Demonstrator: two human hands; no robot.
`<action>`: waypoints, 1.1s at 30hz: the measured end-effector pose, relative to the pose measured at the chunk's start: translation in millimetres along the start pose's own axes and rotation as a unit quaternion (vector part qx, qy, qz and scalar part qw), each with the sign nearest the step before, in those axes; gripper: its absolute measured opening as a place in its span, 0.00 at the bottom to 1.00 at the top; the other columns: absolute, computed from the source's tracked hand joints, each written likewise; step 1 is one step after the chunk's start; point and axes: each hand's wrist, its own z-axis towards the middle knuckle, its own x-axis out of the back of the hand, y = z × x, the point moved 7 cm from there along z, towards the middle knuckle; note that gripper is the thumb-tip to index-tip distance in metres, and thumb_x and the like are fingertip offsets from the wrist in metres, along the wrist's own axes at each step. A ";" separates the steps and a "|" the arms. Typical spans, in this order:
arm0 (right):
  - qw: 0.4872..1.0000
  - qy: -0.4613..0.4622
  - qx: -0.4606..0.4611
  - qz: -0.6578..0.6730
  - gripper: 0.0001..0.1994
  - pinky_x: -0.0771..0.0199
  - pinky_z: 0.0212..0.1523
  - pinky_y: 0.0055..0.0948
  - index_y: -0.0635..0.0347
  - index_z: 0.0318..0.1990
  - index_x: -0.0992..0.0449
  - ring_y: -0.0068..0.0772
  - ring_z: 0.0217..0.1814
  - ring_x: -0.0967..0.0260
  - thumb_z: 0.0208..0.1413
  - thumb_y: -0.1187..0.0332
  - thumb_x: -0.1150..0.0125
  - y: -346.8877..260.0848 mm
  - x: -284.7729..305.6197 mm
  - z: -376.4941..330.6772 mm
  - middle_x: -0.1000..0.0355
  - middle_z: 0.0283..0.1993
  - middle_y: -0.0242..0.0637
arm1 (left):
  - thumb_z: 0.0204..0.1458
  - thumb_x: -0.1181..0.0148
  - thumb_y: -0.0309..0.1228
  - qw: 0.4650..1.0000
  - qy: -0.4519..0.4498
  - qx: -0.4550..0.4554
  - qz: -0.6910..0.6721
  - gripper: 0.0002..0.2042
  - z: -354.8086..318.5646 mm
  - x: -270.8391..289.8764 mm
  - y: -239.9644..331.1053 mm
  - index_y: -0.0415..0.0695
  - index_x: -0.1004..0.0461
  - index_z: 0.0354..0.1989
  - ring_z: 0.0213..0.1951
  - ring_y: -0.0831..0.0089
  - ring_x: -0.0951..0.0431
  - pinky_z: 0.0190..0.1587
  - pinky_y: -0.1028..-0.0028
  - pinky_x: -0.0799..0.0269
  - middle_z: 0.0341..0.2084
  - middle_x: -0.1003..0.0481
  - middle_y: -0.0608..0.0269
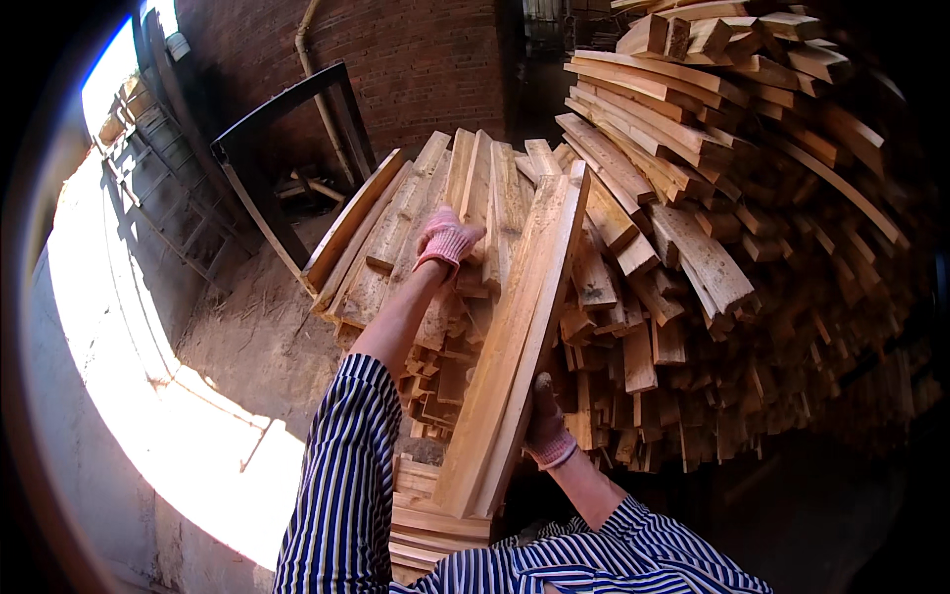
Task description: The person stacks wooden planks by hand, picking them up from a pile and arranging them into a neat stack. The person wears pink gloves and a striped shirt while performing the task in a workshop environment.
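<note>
Holding a long pale plank [520, 327] from below, the right hand [546, 421] in its pink glove has its grip closed on the plank's right edge near the lower end. The left hand [447, 238], gloved the same, lies farther up on the boards just to the left of the plank; whether its grip is closed on anything cannot be told, since the fingers are seen only from behind. The plank runs tilted from the low stack of boards [426, 520] at the person's chest up to the top of the big woodpile [693, 257], its upper end resting among the upright board ends there. Both arms wear blue-and-white striped sleeves [346, 475]. Left of the pile a dark metal frame [267, 148] leans before a brick wall [426, 59], and sunlight falls on the dirt floor [228, 445].
</note>
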 end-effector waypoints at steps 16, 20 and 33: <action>0.994 0.100 -0.029 0.032 0.34 0.14 0.47 0.37 0.59 0.58 0.25 0.32 0.47 0.21 0.52 0.44 0.29 -26.9 -0.3 -18.8 0.21 0.51 0.37 | 0.55 0.32 0.35 0.871 -0.293 -0.097 -0.381 0.17 -122.0 72.1 -65.5 0.35 0.20 0.46 0.41 0.69 0.17 0.46 0.70 0.18 0.43 0.18 0.56; 0.994 0.077 -0.053 -0.062 0.34 0.14 0.47 0.35 0.60 0.57 0.25 0.29 0.47 0.21 0.50 0.45 0.27 -24.9 -31.8 -12.9 0.22 0.49 0.37 | 0.43 0.21 0.39 0.853 -0.305 -0.011 -0.423 0.40 -279.0 65.7 -140.0 0.37 0.37 0.62 0.46 0.67 0.20 0.47 0.66 0.16 0.46 0.25 0.56; 0.877 -0.187 -0.062 -0.438 0.28 0.24 0.59 0.32 0.64 0.61 0.29 0.36 0.58 0.26 0.55 0.62 0.29 142.9 -32.4 -169.0 0.26 0.58 0.42 | 0.35 0.17 0.43 0.779 -0.171 -0.072 -0.598 0.57 -481.3 -36.8 -334.8 0.37 0.50 0.71 0.66 0.60 0.34 0.67 0.62 0.36 0.61 0.32 0.50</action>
